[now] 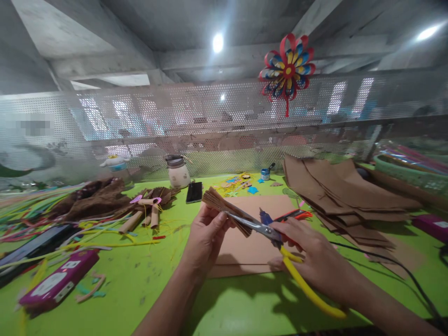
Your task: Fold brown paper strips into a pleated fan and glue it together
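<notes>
My left hand (208, 233) pinches a bundle of pleated brown paper (213, 198), narrow at its middle and fanned toward both ends. My right hand (308, 247) grips a pair of scissors (252, 224) with silver blades and yellow handles. The blades lie across the pleated paper close to my left thumb; whether they cut into it I cannot tell. Beneath both hands lie flat brown paper sheets (241, 256). Just beyond my right hand is a tool with orange-red handles (303, 214), partly hidden, beside a dark blue pointed piece (265, 217).
Stacked brown paper (336, 191) and a green basket (413, 168) stand at right, near a black cable (395, 261). A phone (194, 192), a jar (178, 172) and a rolled-paper figure (147, 205) sit behind. Coloured strips (21, 205) and a purple box (59, 282) lie left.
</notes>
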Motion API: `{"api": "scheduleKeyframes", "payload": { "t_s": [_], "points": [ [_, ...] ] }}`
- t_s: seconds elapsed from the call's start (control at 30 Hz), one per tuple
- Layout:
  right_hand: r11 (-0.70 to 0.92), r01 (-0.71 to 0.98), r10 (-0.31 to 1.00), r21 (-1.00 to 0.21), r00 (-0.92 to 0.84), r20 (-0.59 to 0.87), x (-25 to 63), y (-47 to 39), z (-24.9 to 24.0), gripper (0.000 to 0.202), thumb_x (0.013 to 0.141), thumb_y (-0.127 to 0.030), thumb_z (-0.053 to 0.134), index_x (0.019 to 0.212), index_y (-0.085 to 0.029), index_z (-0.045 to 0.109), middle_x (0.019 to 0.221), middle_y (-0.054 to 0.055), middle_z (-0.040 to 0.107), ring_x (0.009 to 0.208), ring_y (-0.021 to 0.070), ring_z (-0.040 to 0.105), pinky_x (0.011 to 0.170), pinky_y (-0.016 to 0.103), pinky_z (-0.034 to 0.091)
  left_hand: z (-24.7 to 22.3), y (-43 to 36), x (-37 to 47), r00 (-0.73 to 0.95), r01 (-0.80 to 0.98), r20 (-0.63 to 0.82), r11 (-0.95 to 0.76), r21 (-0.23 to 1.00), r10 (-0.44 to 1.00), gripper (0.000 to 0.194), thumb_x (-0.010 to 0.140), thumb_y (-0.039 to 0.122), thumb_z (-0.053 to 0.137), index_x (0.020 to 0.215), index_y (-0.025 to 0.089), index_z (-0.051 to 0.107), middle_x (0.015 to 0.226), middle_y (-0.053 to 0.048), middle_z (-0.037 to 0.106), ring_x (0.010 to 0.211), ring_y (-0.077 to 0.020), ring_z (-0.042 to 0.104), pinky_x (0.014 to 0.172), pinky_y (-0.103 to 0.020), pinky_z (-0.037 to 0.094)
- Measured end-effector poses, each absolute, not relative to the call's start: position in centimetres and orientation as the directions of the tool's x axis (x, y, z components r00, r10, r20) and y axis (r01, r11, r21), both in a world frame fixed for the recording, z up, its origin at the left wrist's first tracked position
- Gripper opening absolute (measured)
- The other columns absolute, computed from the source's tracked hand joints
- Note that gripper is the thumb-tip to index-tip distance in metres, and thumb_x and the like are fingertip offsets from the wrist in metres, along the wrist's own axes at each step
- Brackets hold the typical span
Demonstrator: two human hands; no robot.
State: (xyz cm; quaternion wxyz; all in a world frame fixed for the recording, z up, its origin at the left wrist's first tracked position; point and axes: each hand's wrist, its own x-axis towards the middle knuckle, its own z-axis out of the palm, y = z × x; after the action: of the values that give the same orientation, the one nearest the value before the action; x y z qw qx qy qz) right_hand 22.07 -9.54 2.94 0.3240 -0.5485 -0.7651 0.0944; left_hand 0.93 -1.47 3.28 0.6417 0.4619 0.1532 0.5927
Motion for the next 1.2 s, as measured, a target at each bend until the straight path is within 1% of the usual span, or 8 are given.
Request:
{"api": "scheduleKeyframes", "payload": {
  "t_s": [0.17, 0.3, 0.47, 0.6, 0.73, 0.9, 1.2],
  "points": [
    [0.375, 0.772, 0.905, -0.512, -0.187, 0.382, 21.96, -9.74, 2.94, 0.044, 0.075, -0.044, 0.065, 0.114, -0.028, 0.054, 0.098, 0.006, 0.056, 0.09, 0.0227, 0.053, 0.078, 0.035, 0.045, 3.41, -1.55, 0.98, 0.249, -0.621, 0.354, -0.132, 0.773, 0.902, 0.025, 0.07, 0.018, 0.071, 0.094, 0.02, 0.065, 0.084, -0.002, 0.061, 0.075, -0.0132, 0.057, 0.069, -0.027, 0.047],
    [0.382, 0.769, 0.901, -0.512, -0.188, 0.39, 22.0, -9.79, 2.85, 0.044, 0.075, -0.042, 0.066, 0.115, -0.028, 0.053, 0.097, 0.006, 0.055, 0.088, 0.0215, 0.054, 0.078, 0.034, 0.046, 3.46, -1.65, 1.06, 0.247, -0.611, 0.352, -0.137, 0.78, 0.903, 0.022, 0.07, 0.019, 0.072, 0.091, 0.02, 0.065, 0.082, -0.002, 0.061, 0.074, -0.0131, 0.057, 0.07, -0.028, 0.048],
    [0.396, 0.772, 0.894, -0.498, -0.199, 0.402, 22.05, -9.85, 2.74, 0.045, 0.074, -0.043, 0.066, 0.115, -0.027, 0.052, 0.103, 0.007, 0.053, 0.096, 0.0232, 0.051, 0.082, 0.036, 0.045, 3.26, -1.61, 1.01, 0.242, -0.626, 0.355, -0.134, 0.768, 0.903, 0.025, 0.072, 0.018, 0.07, 0.097, 0.021, 0.064, 0.088, -0.002, 0.062, 0.078, -0.013, 0.057, 0.072, -0.027, 0.048],
    [0.384, 0.772, 0.899, -0.507, -0.186, 0.396, 21.95, -9.9, 2.78, 0.044, 0.075, -0.042, 0.065, 0.114, -0.027, 0.052, 0.1, 0.006, 0.053, 0.092, 0.0214, 0.052, 0.08, 0.034, 0.046, 3.07, -1.45, 0.87, 0.252, -0.624, 0.377, -0.149, 0.768, 0.891, 0.025, 0.071, 0.019, 0.07, 0.096, 0.02, 0.064, 0.087, -0.003, 0.062, 0.078, -0.0136, 0.057, 0.069, -0.026, 0.047],
    [0.384, 0.781, 0.893, -0.493, -0.177, 0.415, 21.83, -9.94, 2.88, 0.043, 0.075, -0.04, 0.066, 0.114, -0.027, 0.053, 0.098, 0.005, 0.053, 0.089, 0.0204, 0.053, 0.077, 0.033, 0.046, 3.07, -1.45, 0.9, 0.261, -0.617, 0.374, -0.144, 0.773, 0.89, 0.026, 0.073, 0.019, 0.069, 0.099, 0.02, 0.063, 0.086, -0.002, 0.062, 0.077, -0.0133, 0.057, 0.072, -0.027, 0.048],
    [0.4, 0.784, 0.882, -0.474, -0.19, 0.431, 21.8, -10.16, 3.03, 0.041, 0.076, -0.038, 0.066, 0.113, -0.027, 0.054, 0.093, 0.004, 0.054, 0.085, 0.0193, 0.054, 0.074, 0.031, 0.047, 3.24, -1.62, 1.0, 0.255, -0.623, 0.379, -0.148, 0.768, 0.889, 0.022, 0.074, 0.017, 0.068, 0.095, 0.02, 0.063, 0.086, -0.002, 0.062, 0.077, -0.0125, 0.057, 0.073, -0.027, 0.048],
    [0.401, 0.795, 0.874, -0.455, -0.182, 0.451, 21.94, -10.33, 2.82, 0.042, 0.075, -0.038, 0.066, 0.114, -0.027, 0.054, 0.096, 0.005, 0.055, 0.088, 0.0206, 0.054, 0.077, 0.033, 0.047, 3.27, -1.72, 1.02, 0.257, -0.617, 0.382, -0.154, 0.772, 0.888, 0.025, 0.074, 0.018, 0.068, 0.098, 0.02, 0.063, 0.084, -0.002, 0.062, 0.075, -0.0127, 0.057, 0.073, -0.027, 0.048]
  ]
}}
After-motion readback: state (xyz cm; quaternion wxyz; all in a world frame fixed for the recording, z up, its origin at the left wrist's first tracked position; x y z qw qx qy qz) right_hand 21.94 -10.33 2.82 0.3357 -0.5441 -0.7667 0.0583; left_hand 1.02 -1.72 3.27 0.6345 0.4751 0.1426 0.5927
